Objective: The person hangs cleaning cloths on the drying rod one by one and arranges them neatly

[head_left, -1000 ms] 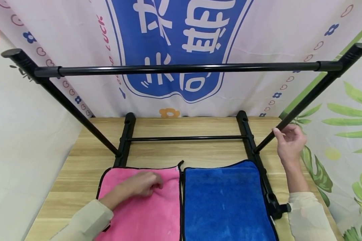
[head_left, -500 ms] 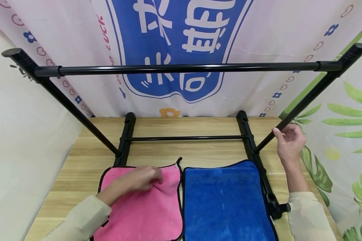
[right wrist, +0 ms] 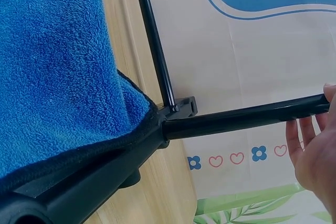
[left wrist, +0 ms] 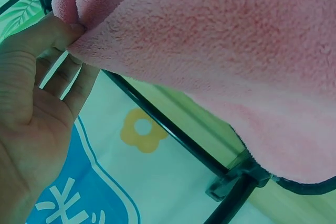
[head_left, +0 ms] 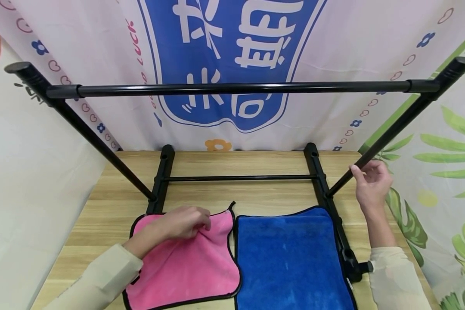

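- Pinching a fold of the pink cloth (head_left: pixel 178 271) between thumb and fingers of the left hand (head_left: pixel 184 221), near the cloth's far edge, with the other fingers extended below in the left wrist view.
- Gripping the right post (head_left: pixel 391 129) of a black rack with the right hand (head_left: pixel 373 185), low down, thumb on one side and fingers on the other.
- Under and just to the near side of the left hand: most of the pink cloth, creased toward the pinch, far left corner lapping over the left foot (head_left: pixel 161 187), well apart from the right hand.
- Just right of the pink cloth and touching it along the edge: a black-trimmed blue cloth (head_left: pixel 290 262), between the two hands and to their near side, far right corner over the right foot (head_left: pixel 314 165).
- Between the two feet, beyond the cloths: a low crossbar (head_left: pixel 240 178).
- High above, joining the right post to the left post (head_left: pixel 97 131): a top bar (head_left: pixel 240 88).
- Beneath everything: a wood-grain desk (head_left: pixel 89 232).
- At the far side: a printed backdrop (head_left: pixel 333 43) with a blue panel.
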The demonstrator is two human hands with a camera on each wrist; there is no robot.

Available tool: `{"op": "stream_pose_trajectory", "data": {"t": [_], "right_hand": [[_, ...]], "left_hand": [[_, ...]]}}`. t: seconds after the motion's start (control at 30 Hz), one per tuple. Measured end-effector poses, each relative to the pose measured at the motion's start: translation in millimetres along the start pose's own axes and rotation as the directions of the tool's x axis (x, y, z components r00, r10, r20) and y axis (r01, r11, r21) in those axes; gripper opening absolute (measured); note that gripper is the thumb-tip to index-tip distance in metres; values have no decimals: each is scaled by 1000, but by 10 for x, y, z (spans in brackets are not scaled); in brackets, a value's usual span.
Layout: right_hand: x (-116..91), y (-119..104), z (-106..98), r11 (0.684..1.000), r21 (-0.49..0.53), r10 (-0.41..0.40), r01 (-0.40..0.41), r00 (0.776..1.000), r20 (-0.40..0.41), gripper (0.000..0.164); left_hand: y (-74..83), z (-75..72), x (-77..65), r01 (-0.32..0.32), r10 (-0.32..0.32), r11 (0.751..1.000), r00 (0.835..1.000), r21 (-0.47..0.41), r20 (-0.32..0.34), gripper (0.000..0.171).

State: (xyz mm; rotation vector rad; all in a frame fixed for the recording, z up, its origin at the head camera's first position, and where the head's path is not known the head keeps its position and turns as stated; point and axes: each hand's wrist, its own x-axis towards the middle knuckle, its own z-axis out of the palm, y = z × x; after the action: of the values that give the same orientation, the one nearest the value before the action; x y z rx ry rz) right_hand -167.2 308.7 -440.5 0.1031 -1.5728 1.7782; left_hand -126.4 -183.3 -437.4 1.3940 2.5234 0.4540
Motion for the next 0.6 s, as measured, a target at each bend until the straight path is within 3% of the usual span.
{"op": "stream_pose_trajectory", "data": {"t": [0.6], "right_hand": [[-6, -19, 15, 1000, 25, 7, -7, 1000, 11, 28]], "left_hand": [[56, -220, 18, 1, -2, 999, 1000, -41, -23, 35]]}}
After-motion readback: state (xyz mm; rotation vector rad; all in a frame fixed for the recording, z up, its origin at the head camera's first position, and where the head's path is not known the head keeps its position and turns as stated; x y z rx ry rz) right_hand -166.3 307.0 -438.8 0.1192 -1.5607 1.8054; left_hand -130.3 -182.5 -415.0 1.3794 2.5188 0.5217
